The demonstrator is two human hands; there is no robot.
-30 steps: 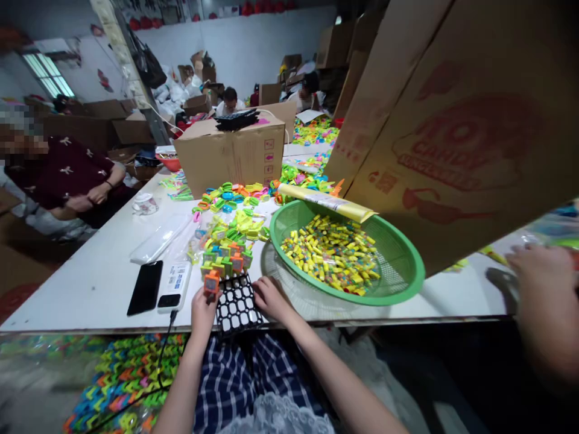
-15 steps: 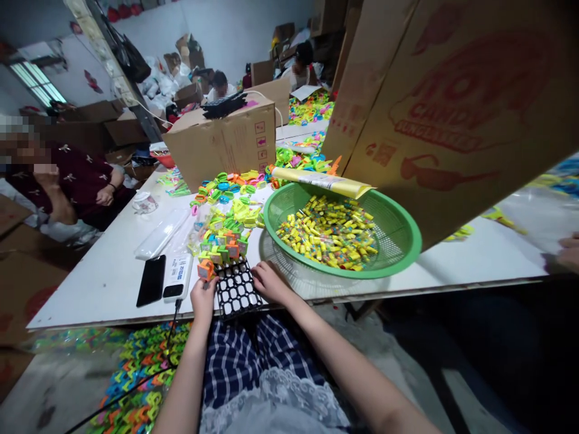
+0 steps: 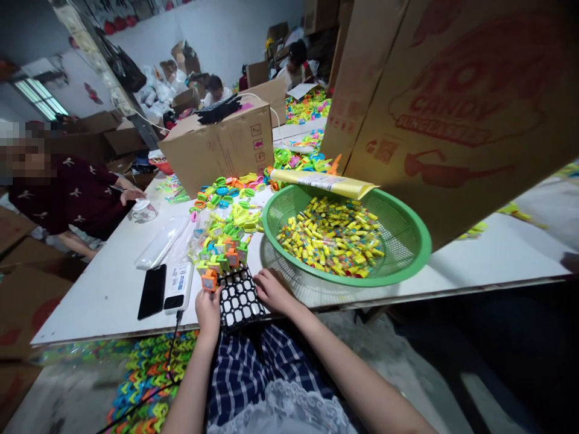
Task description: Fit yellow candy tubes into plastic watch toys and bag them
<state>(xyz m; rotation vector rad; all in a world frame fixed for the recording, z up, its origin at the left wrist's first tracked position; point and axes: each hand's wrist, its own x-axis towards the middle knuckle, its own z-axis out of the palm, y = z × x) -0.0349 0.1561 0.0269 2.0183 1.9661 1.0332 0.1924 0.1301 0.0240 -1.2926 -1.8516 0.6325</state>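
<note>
A black grid tray (image 3: 240, 301) lies at the table's front edge, its nearer cells showing white through them. Colourful toy watches (image 3: 221, 256) in green and orange stand along its far end. My left hand (image 3: 208, 313) is closed at the tray's left edge, right under an orange toy watch (image 3: 209, 280); whether its fingers also touch that piece I cannot tell. On the opposite side, my right hand (image 3: 274, 291) has bent fingers gripping the tray's right edge. Close to that hand stands a green mesh basket (image 3: 404, 259) of yellow-wrapped candies (image 3: 332, 235).
A phone (image 3: 152, 292), a white power bank (image 3: 178, 288) and clear bags (image 3: 161, 244) lie left. Behind are loose toys (image 3: 244, 214) and a carton (image 3: 221, 144). A big candy carton (image 3: 452, 120) leans right. A co-worker (image 3: 67, 187) is at the left, near a cup (image 3: 143, 211).
The camera view has shifted slightly. My hands keep their places on the tray. The co-worker at the left has lowered an arm and now reaches a hand toward the cup.
</note>
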